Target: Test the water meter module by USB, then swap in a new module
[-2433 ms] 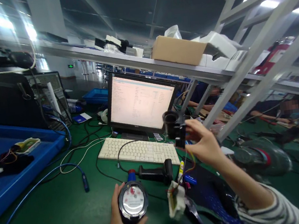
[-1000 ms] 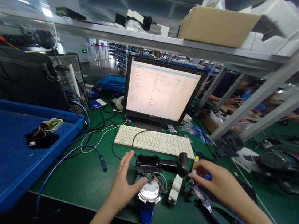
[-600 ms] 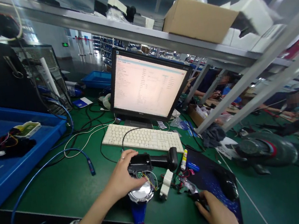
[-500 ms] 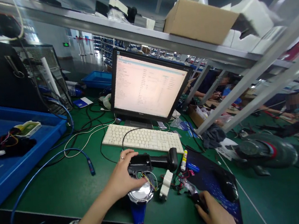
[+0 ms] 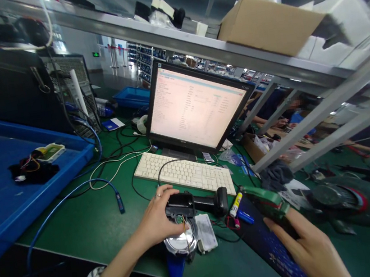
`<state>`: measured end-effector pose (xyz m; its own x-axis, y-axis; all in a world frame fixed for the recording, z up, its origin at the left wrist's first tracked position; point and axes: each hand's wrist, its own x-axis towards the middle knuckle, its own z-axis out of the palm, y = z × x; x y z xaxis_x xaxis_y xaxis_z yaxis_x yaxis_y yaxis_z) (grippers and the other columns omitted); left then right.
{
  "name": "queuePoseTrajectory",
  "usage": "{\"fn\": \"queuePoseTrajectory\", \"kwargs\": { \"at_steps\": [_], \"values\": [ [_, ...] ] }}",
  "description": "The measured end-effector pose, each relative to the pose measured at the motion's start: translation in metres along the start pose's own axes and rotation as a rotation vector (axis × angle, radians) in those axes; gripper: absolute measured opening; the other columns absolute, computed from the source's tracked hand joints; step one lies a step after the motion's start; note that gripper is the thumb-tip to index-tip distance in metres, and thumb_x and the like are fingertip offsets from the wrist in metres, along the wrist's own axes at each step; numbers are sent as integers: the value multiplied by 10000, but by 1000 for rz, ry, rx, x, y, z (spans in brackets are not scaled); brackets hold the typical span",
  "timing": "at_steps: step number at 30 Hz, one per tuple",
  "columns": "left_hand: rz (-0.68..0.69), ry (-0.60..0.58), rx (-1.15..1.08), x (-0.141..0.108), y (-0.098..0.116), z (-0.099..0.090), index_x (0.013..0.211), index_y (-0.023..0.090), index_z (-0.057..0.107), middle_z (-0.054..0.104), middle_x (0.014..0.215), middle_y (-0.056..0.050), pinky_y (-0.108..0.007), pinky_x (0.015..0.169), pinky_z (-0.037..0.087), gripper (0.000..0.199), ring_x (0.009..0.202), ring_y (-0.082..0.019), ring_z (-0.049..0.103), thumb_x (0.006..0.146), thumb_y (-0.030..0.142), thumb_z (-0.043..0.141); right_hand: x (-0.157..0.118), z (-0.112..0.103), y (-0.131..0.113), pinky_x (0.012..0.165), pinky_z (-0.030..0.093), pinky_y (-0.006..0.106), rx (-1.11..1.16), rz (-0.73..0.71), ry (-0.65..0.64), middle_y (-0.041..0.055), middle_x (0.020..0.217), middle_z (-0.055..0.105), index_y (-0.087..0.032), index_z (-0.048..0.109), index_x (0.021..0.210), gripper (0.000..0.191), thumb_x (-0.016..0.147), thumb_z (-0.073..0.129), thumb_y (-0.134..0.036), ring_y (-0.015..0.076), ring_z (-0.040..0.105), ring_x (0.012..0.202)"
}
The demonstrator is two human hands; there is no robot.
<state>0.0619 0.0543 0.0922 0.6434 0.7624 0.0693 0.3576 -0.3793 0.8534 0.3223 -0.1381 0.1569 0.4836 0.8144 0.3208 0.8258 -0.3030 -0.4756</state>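
My left hand (image 5: 163, 216) grips a black device (image 5: 180, 205) with a long black handle, its thumb at the silver round part (image 5: 181, 242) below, where thin wires show. Under that round part a blue piece (image 5: 175, 267) with a red end reaches the desk's front edge. My right hand (image 5: 300, 237) is wrapped round a green object (image 5: 264, 197) with a dark body, held over the dark mouse pad (image 5: 275, 254). A white boxy part (image 5: 205, 232) lies just right of the silver part. Beside it are a yellow marker (image 5: 236, 204) and a blue cylinder (image 5: 245, 217).
A white keyboard (image 5: 182, 173) lies before the monitor (image 5: 197, 105). At left is a blue tray (image 5: 81, 154) holding wired parts. A large dark green object (image 5: 353, 202) stands at right. Metal struts slope overhead with a cardboard box (image 5: 268, 23); people sit beyond.
My right hand has moved up and right from the wired parts and now holds the green object. The white part lies differently, nearer the silver part. The view has shifted a little.
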Motion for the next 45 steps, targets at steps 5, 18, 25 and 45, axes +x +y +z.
{"fn": "queuePoseTrajectory", "kwargs": {
  "at_steps": [5, 18, 25, 45],
  "values": [
    [25, 28, 11, -1, -2, 2, 1175, 231, 490, 343, 1353, -82, -415, 1031, 350, 712, 1219, -280, 422, 516, 298, 751, 30, 47, -72, 314, 284, 175, 921, 15, 131, -72, 416, 369, -205, 395, 607, 399, 848, 517, -498, 71, 345, 320],
    [41, 79, 20, 0, 0, 4, 1145, 243, 496, 506, 1293, -74, -489, 1084, 244, 702, 1212, -282, 449, 498, 287, 765, 40, 116, -102, 388, 294, 202, 774, -169, 59, -47, 469, 405, -182, 473, 615, 370, 835, 535, -473, 74, 345, 414],
    [47, 91, 16, -1, 0, 5, 1154, 239, 476, 520, 1264, -66, -473, 1064, 287, 699, 1181, -272, 472, 506, 257, 734, 33, 121, -93, 423, 289, 222, 748, -155, 20, -38, 472, 426, -178, 482, 594, 347, 797, 600, -434, 87, 376, 439],
    [165, -20, 323, -7, 14, -8, 1323, 244, 384, 311, 1462, -124, -646, 1083, 167, 709, 1336, -367, 291, 679, 319, 670, -58, 27, 35, 486, 478, 296, -299, 25, 151, 40, 837, 710, -260, 634, 1057, 371, 810, 533, -518, 238, 670, 651]
  ]
}}
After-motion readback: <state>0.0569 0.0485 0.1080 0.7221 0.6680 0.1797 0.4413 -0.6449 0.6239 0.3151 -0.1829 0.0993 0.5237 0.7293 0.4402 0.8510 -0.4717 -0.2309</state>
